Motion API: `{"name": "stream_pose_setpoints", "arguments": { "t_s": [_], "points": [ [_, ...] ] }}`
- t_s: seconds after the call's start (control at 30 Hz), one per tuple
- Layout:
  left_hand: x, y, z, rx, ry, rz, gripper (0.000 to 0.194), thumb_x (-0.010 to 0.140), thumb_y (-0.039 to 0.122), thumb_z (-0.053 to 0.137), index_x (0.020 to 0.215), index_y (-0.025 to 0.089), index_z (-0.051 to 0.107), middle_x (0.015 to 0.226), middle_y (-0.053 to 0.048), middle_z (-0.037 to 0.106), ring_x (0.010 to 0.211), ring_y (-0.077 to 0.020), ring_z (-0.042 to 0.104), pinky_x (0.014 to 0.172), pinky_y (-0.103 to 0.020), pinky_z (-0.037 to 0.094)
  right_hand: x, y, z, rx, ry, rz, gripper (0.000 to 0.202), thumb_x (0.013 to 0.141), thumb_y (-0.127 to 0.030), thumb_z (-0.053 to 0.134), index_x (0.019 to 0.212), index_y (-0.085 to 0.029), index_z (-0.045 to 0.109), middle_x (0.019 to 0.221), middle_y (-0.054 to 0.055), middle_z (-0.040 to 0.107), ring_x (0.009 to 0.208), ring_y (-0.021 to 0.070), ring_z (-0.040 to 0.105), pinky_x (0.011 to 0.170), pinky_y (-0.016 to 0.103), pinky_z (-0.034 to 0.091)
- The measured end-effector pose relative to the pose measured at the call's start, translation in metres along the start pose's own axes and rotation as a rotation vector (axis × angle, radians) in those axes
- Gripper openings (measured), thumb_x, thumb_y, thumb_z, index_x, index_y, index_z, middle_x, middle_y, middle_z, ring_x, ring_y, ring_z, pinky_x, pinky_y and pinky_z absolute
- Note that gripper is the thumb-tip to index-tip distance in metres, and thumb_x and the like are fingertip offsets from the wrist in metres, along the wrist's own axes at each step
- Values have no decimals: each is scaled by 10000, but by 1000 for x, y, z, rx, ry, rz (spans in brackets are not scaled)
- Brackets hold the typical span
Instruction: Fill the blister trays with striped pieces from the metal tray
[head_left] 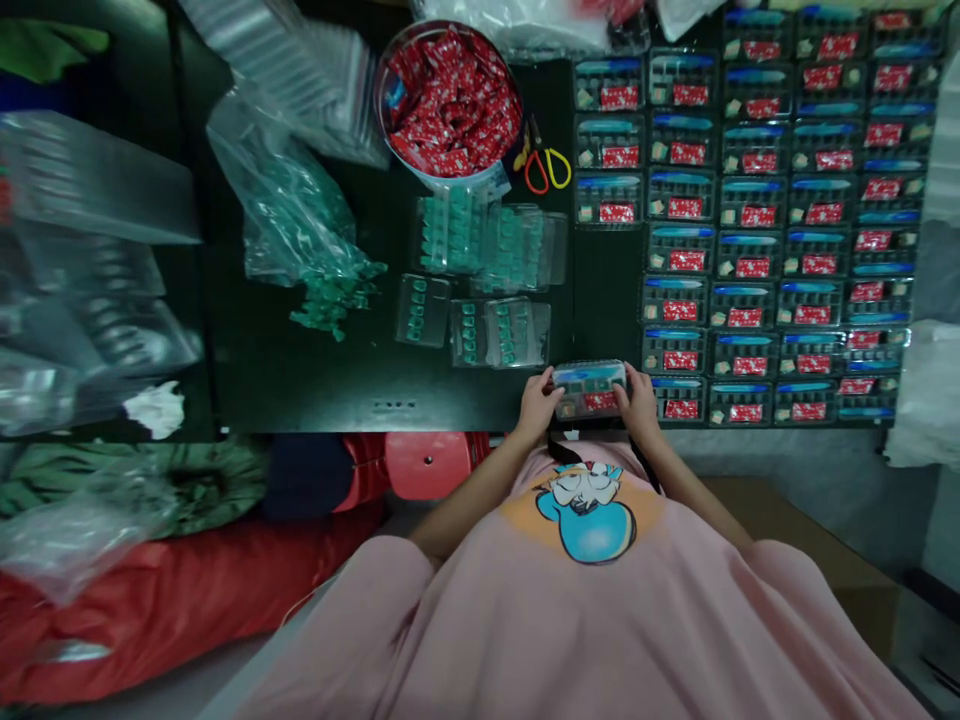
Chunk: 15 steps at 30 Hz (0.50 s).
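At the table's front edge I hold a clear plastic case (590, 385) between both hands. Inside it show a blue pen-like stick along the top, a red patterned packet and a small pale piece. My left hand (537, 408) grips the case's left end, thumb along the side. On the right end, my right hand (638, 404) is closed, its thumb by the red packet. Just beyond lie clear trays with green pieces (507, 332). Beside my right hand begin rows of similar filled cases (680, 360).
A round tub (381, 110) full of red packets stands at the back, near scissors (546, 170). Further left are a plastic bag (277, 190), loose green pieces (334, 300) and stacked clear trays (97, 180). A red stool (427, 465) sits below the table edge.
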<state>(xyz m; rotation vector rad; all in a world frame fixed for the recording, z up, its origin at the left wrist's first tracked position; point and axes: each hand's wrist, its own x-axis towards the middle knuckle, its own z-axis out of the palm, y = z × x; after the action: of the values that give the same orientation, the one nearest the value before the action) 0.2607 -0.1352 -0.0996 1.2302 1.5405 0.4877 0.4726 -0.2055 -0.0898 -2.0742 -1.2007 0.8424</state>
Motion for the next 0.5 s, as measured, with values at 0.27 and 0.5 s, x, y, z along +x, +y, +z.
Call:
{"name": "stream_pose_setpoints", "arguments": {
  "t_s": [0.27, 0.5],
  "points": [
    [1, -2, -2, -80, -4, -20, 601, 740, 225, 734, 1326, 200, 605, 1018, -55, 608, 904, -169, 627, 873, -329, 522, 9, 7, -15, -17, 8, -91, 549, 884, -422, 557, 1365, -158, 527, 1225, 165, 563, 1168, 278, 530, 1053, 500, 425],
    [30, 3, -47, -48, 357, 21, 369, 792, 210, 659, 1160, 176, 665, 1056, -90, 621, 922, -182, 613, 862, -340, 536, 64, -43, -8, 51, -104, -247, 424, 926, -359, 519, 1311, -192, 576, 1160, 129, 615, 1063, 229, 599, 961, 417, 500]
  ]
}}
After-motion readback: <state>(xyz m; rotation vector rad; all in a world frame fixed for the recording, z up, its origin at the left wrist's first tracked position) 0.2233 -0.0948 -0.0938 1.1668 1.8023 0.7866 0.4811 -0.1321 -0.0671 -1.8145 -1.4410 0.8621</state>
